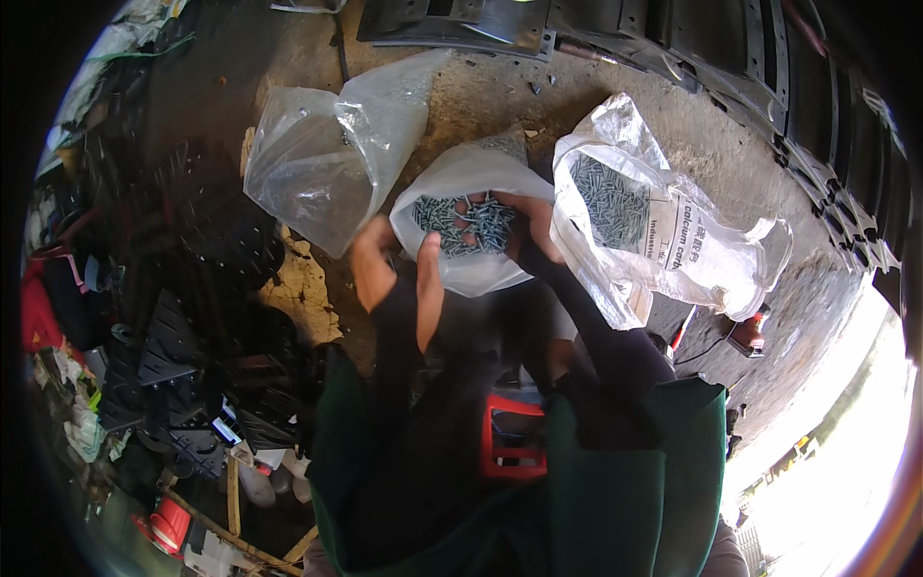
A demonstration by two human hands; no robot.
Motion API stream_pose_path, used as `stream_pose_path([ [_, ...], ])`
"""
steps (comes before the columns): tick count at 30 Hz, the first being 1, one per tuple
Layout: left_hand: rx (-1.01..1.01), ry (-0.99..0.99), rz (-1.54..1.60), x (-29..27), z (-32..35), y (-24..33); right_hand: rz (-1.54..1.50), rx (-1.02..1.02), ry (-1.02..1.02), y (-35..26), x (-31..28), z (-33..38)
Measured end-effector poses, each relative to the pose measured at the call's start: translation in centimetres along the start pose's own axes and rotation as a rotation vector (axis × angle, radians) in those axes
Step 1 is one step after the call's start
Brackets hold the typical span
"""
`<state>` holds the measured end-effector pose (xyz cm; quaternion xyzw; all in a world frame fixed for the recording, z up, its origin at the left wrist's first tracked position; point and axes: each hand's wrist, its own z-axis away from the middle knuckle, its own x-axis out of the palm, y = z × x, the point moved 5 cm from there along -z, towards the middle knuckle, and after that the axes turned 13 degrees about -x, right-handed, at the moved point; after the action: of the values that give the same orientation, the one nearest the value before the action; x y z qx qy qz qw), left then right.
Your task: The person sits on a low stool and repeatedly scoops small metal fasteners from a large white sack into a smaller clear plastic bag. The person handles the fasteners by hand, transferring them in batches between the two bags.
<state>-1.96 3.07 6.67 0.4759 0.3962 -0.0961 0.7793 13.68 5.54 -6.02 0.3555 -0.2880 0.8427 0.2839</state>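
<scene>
Over brown ground, your left hand gripping a translucent white plastic bag, your right hand inside, loosely holding slim grey metal screws.

I have a translucent white plastic bag, its mouth open towards me, loose grey screws heaped within its rim.

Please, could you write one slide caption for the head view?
Left hand and right hand at an open bag of fasteners.

Rough concrete floor, glaring daylight lower right
</scene>
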Motion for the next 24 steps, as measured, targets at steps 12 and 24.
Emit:
stream_pose_path([
  [12,-0.707,-0.631,0.855,6.4,2.0,-0.6,0.258,-0.146,0.195,-1.5,1.5,3.4],
  [24,-0.862,-0.632,1.535,8.6,1.4,-4.1,-0.169,-0.057,-0.081,-1.2,6.3,3.5],
])
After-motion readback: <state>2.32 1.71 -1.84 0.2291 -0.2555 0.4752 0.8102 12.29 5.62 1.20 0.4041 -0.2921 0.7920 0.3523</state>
